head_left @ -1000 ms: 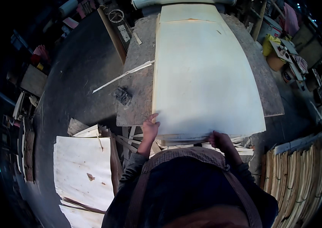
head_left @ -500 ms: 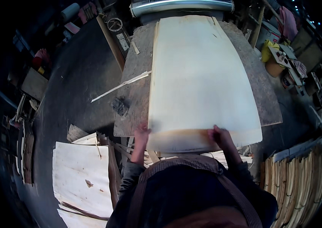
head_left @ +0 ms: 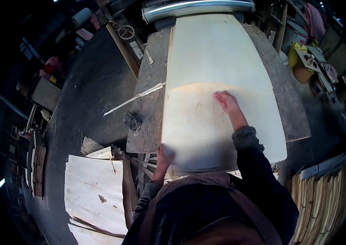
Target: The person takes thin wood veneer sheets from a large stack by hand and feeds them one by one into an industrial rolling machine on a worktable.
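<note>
A stack of pale wood veneer sheets (head_left: 218, 53) lies lengthwise on a worn board table (head_left: 148, 110). My left hand (head_left: 165, 158) is at the near left corner of the stack, its fingers along the edge and its thumb over the top, closed on the veneer sheet. Farther up the stack, my right hand (head_left: 225, 101) reaches over the veneer with fingers extended close together, holding nothing. A curved, warm-toned line crosses the sheet just beyond that hand.
Beyond the table's far end runs a shiny metal roller (head_left: 199, 11), with a handwheel (head_left: 126, 32) to its left. A thin wood strip (head_left: 134, 98) sticks out leftward. Veneer pieces (head_left: 95, 192) are piled at near left; more veneer (head_left: 328, 204) stands stacked at near right.
My right hand has moved from the near edge forward over the sheet. The curved line across the veneer is now farther away. My left hand stays by the near left corner.
</note>
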The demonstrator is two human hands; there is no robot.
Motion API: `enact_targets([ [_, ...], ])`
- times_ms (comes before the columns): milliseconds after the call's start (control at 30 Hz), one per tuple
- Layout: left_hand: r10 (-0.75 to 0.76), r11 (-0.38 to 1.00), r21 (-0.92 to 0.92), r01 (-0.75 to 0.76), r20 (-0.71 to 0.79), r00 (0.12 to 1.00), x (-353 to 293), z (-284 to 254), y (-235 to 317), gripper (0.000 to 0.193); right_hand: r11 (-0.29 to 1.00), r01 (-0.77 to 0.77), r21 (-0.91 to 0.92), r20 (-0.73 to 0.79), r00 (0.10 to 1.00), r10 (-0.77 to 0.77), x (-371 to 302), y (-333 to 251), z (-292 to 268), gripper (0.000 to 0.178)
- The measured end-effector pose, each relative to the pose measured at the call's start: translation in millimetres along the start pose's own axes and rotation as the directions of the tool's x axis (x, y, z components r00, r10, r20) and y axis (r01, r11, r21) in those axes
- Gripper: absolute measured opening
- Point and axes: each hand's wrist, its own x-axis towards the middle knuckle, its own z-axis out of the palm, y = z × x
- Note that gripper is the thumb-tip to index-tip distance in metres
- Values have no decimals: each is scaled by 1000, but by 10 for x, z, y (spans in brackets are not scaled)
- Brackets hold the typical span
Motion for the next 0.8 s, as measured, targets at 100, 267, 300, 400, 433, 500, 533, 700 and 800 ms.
enact_targets([
  [100, -131, 880, -423, 214, 218, 967, 46, -249, 56, 61, 977, -180, -115, 34, 982, 185, -656, 130, 110, 21],
  [267, -195, 497, -776, 389, 338, 921, 87, -581, 332, 41, 866, -358, -350, 165, 886, 433, -1769, 556, -203, 32],
  [300, -128, 448, -826, 341, 319, 939, 115, -568, 275, 41, 865, -416, -282, 177, 863, 473, -2026, 562, -192, 31],
  [400, -26, 427, -868, 253, 268, 963, 58, -804, 657, 41, 797, -564, -215, 23, 813, 582, -2537, 575, -205, 31],
  [433, -15, 438, -868, 233, 252, 968, 15, -918, 828, 42, 783, -576, -235, -7, 806, 591, -2655, 563, -216, 34],
  [500, 57, 385, -907, 168, 205, 977, 27, -1008, 859, 41, 745, -611, -266, -119, 788, 604, -2811, 551, -349, 37],
  [533, 97, 358, -924, 135, 181, 979, 41, -1055, 896, 41, 729, -626, -276, -174, 779, 603, -2859, 541, -400, 38],
  [700, 6, 303, -938, 171, 181, 983, -17, -1411, 1143, 48, 754, -614, -231, -243, 787, 567, -3036, 379, -328, 41],
  [800, -30, 301, -936, 180, 179, 983, 36, -1497, 1125, 50, 823, -536, -188, -252, 836, 487, -3044, 402, -345, 38],
])
